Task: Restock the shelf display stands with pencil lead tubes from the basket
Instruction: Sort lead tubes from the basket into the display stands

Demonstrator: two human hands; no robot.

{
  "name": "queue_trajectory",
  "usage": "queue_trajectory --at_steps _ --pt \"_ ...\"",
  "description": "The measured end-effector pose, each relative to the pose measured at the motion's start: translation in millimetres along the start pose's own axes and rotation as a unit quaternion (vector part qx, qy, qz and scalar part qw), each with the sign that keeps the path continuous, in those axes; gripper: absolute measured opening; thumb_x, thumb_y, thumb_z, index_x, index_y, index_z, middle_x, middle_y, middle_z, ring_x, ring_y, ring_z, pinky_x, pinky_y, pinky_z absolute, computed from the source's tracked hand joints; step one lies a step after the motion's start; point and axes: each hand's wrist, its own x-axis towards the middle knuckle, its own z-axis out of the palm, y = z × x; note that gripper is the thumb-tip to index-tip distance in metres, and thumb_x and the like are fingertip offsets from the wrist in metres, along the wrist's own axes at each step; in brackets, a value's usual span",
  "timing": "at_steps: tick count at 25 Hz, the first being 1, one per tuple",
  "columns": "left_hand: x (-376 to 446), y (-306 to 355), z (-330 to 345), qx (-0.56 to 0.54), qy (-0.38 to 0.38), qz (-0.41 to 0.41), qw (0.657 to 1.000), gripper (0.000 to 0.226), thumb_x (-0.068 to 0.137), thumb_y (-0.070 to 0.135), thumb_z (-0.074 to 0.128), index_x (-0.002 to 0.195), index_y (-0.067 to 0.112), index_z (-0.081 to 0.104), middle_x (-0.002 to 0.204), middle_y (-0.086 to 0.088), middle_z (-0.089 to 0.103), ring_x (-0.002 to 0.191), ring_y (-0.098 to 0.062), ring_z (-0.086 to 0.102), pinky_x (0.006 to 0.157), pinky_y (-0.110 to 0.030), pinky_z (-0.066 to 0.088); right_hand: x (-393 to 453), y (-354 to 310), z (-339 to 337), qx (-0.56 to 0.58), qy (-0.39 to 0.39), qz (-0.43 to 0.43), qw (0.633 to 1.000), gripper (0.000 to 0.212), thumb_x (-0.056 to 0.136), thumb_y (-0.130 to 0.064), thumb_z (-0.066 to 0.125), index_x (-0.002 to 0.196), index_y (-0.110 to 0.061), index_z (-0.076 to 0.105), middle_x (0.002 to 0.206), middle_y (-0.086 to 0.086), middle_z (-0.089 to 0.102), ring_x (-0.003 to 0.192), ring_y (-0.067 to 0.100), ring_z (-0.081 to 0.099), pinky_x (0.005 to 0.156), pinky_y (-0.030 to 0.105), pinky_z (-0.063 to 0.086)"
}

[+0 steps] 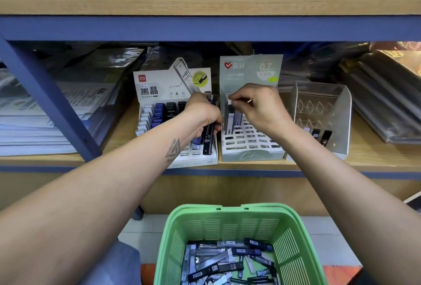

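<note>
My left hand (pixel 202 113) grips a bunch of several black and blue lead tubes (pixel 207 141) over the white 0.5 display stand (pixel 196 159), whose back rows hold white, blue and black tubes. My right hand (pixel 257 107) pinches the white cap of a tube (pixel 230 102) standing in the top-left slots of the grey-green 0.7 display stand (pixel 252 154). Most slots of that stand are bare. Below, the green basket (pixel 227 221) holds several loose lead tubes (pixel 230 262).
A clear acrylic stand (pixel 323 111) with three dark tubes sits right of the 0.7 stand. Stacked paper packs (pixel 34 129) lie at the left behind a blue shelf post (pixel 52 102), and plastic-wrapped folders (pixel 387 102) at the right. A wooden shelf board (pixel 205 4) runs overhead.
</note>
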Motion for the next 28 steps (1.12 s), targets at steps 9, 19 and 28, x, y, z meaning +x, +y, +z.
queue_trajectory --at_steps 9,19,28 --pt "-6 -2 -13 -0.082 -0.066 -0.022 0.994 0.029 0.084 -0.013 0.067 0.108 0.0 0.056 0.066 -0.018 0.064 0.051 -0.024 0.063 0.053 -0.035 0.059 -11 -7 1 -0.071 -0.017 0.002 0.997 0.018 0.093 -0.008 0.065 0.106 -0.01 0.076 0.106 0.003 0.069 0.098 0.027 0.066 0.082 0.044 0.054" --pt "-41 -7 -48 -0.235 -0.322 -0.002 0.917 0.013 0.094 -0.007 0.055 0.099 -0.004 0.067 0.086 -0.017 0.071 0.069 -0.018 0.071 0.064 -0.028 0.061 -7 -43 -10 0.273 -0.062 0.274 0.92 0.034 0.092 -0.025 0.074 0.122 -0.011 0.067 0.093 0.001 0.075 0.072 0.008 0.065 0.06 0.022 0.046" --pt "-50 -5 -39 -0.24 -0.364 -0.014 0.9 0.019 0.082 0.012 0.068 0.088 -0.001 0.079 0.091 -0.022 0.074 0.088 -0.034 0.076 0.073 -0.038 0.064 -14 -33 -29 0.506 -0.015 0.335 0.795 0.016 0.087 -0.002 0.072 0.088 -0.014 0.062 0.081 0.007 0.072 0.066 0.016 0.063 0.056 0.024 0.048"
